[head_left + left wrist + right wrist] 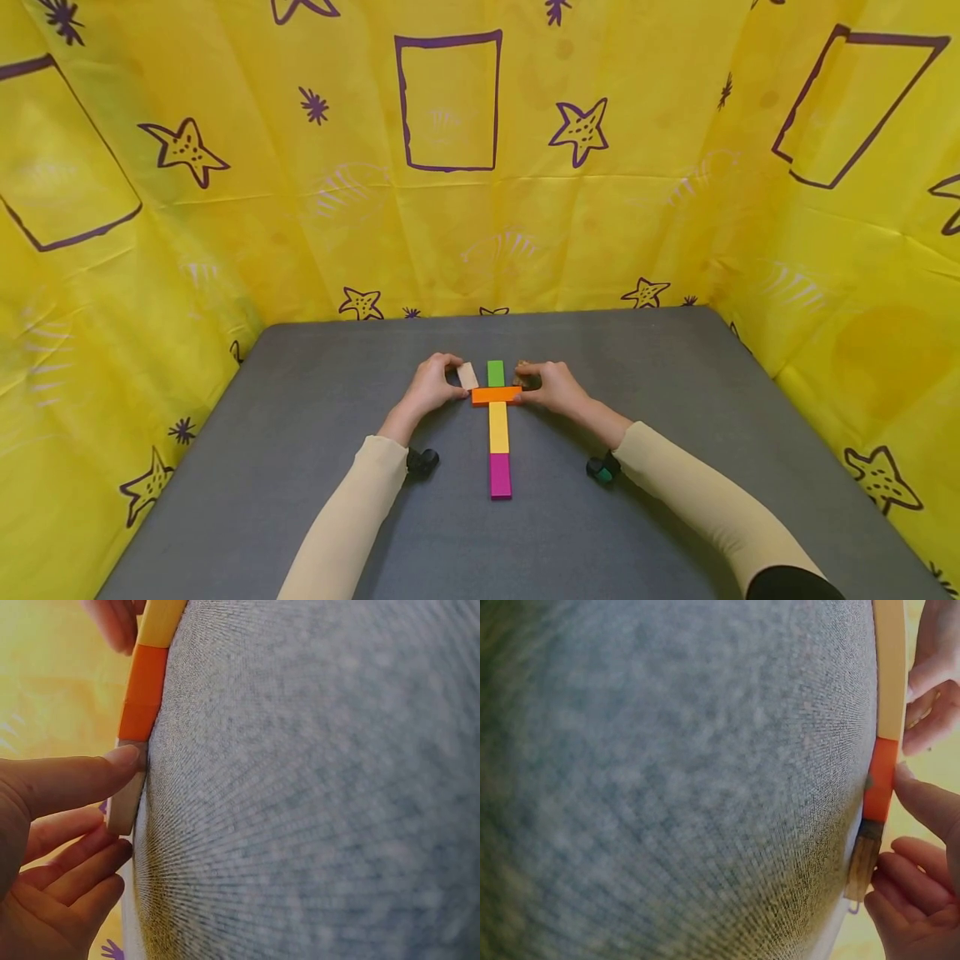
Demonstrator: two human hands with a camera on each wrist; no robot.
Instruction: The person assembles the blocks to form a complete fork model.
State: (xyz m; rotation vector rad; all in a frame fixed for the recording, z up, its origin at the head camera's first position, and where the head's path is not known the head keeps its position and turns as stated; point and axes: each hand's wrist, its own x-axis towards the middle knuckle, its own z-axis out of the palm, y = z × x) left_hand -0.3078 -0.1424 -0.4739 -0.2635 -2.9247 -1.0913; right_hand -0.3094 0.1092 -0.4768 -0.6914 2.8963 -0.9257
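In the head view, an orange block [492, 397] lies crosswise, with a green block [496, 373] behind it and a yellow block [498, 427] then a magenta block [500, 477] in front. My left hand [431, 385] pinches a pale wooden block [468, 376], slightly turned, at the orange block's left end. My right hand [557, 388] holds a brown wooden block [521, 375] by the other end, mostly hidden behind the fingers. In the right wrist view its thumb [928, 799] rests at the orange block's edge, while the fingers are against the brown block.
The blocks lie flat on a dark grey cloth-covered table [315, 517]. A yellow curtain [480, 242] with purple drawings encloses the back and both sides. Black wrist cameras [423, 462] are strapped to both forearms, close over the table.
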